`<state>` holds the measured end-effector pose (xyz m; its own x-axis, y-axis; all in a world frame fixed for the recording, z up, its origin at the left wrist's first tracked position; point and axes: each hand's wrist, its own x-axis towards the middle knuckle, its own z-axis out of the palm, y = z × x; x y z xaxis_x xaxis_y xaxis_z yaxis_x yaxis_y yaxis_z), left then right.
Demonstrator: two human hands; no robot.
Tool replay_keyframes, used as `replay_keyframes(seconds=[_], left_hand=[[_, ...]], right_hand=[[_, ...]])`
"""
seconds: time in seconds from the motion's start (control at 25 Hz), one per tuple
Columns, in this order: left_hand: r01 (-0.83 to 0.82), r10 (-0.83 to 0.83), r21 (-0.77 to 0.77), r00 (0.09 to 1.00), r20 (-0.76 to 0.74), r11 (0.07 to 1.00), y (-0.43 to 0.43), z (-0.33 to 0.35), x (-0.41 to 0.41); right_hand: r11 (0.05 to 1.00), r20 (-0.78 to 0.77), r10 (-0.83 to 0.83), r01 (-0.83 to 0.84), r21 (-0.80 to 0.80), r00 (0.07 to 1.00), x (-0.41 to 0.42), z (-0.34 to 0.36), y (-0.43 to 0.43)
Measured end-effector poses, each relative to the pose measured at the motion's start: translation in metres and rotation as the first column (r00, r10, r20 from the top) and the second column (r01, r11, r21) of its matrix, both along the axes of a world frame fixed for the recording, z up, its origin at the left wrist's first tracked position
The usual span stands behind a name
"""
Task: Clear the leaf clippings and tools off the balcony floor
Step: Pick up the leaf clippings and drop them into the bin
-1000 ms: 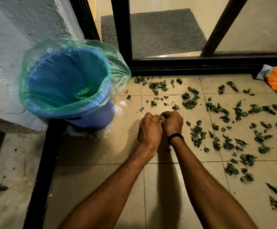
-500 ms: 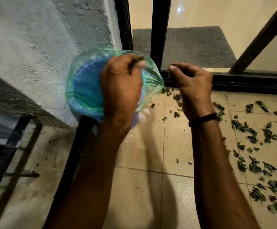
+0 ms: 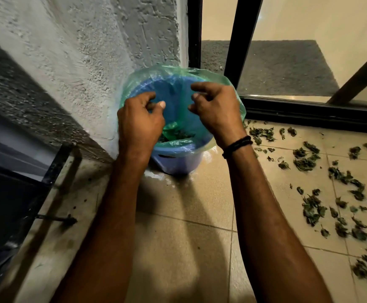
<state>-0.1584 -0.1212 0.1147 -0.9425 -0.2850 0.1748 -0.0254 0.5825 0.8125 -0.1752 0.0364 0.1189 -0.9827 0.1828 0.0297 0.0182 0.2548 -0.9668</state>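
Leaf clippings [image 3: 305,162]: the bulk lies scattered over the balcony floor [image 3: 178,248] on the right, from just beside the sliding-door track [image 3: 309,114] to the lower right edge of view. A small dark heap sits at the bottom of the bin. No tools in view. Bin [image 3: 178,162]: blue, upright, in the corner where the rough wall [image 3: 79,62] meets the door frame, lined with a green bag [image 3: 226,80] folded over the rim. Step in hand, as judged: dropping a gathered handful into the bin. To do it well, keep both hands inside the rim line, spread the fingers fully and rub them so damp bits do not cling, and avoid dragging the liner edge inward. The patch nearest the door looks the sensible next reach. The floor by the bin base looks wet, so fragments there may stick and need pinching up. Left hand [image 3: 139,125]: palm down over the near-left rim, fingers loosely curled, thumb tip toward the centre; grip slack, nothing visible in it. Right hand [image 3: 216,108]: palm down over the right of the opening, fingers half bent and parted; grip likewise slack, apparently empty. The hands are near each other but apart. Black wristband [image 3: 237,146] on the right wrist.
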Motion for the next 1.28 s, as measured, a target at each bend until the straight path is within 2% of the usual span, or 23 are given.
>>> replay_keyframes(seconds=[0.2,0.28,0.36,0.44,0.6,0.76,0.88,0.96,1.04,1.16,1.28], left_hand=[[0.094,-0.051,0.151,0.963,-0.265,0.984,0.050,0.013,0.024],[0.122,-0.058,0.163,0.935,-0.351,0.979,0.078,0.013,0.039],[0.161,-0.090,0.161,0.922,-0.376,0.974,0.105,0.004,0.059],[0.253,-0.198,0.148,0.929,-0.312,0.956,0.128,-0.016,0.078],[0.470,-0.470,0.044,0.882,0.003,0.882,0.153,-0.081,0.103],[0.589,-0.551,-0.070,0.786,0.280,0.805,0.165,-0.146,0.116],[0.662,-0.557,-0.112,0.699,0.448,0.741,0.172,-0.182,0.133],[0.689,-0.571,-0.116,0.673,0.470,0.716,0.175,-0.198,0.144],[0.683,-0.580,-0.107,0.683,0.444,0.722,0.178,-0.207,0.152],[0.680,-0.596,-0.148,0.710,0.375,0.718,0.181,-0.213,0.154],[0.675,-0.623,-0.227,0.737,0.265,0.702,0.182,-0.219,0.155]], right_hand=[[0.933,-0.077,-0.181,0.146,-0.328,0.980,0.036,0.019,0.039],[0.898,-0.043,-0.254,0.219,-0.383,0.966,0.054,0.015,0.064],[0.881,0.001,-0.313,0.290,-0.374,0.950,0.073,-0.002,0.087],[0.883,0.055,-0.357,0.356,-0.308,0.933,0.094,-0.032,0.106],[0.872,0.229,-0.479,0.490,0.010,0.847,0.144,-0.112,0.139],[0.809,0.426,-0.588,0.519,0.278,0.688,0.199,-0.169,0.154],[0.783,0.461,-0.621,0.471,0.406,0.634,0.222,-0.186,0.151],[0.787,0.443,-0.611,0.444,0.428,0.656,0.225,-0.193,0.150],[0.793,0.413,-0.585,0.388,0.469,0.698,0.223,-0.198,0.150],[0.786,0.378,-0.568,0.345,0.513,0.731,0.221,-0.206,0.149],[0.763,0.341,-0.598,0.385,0.519,0.725,0.223,-0.214,0.145]])
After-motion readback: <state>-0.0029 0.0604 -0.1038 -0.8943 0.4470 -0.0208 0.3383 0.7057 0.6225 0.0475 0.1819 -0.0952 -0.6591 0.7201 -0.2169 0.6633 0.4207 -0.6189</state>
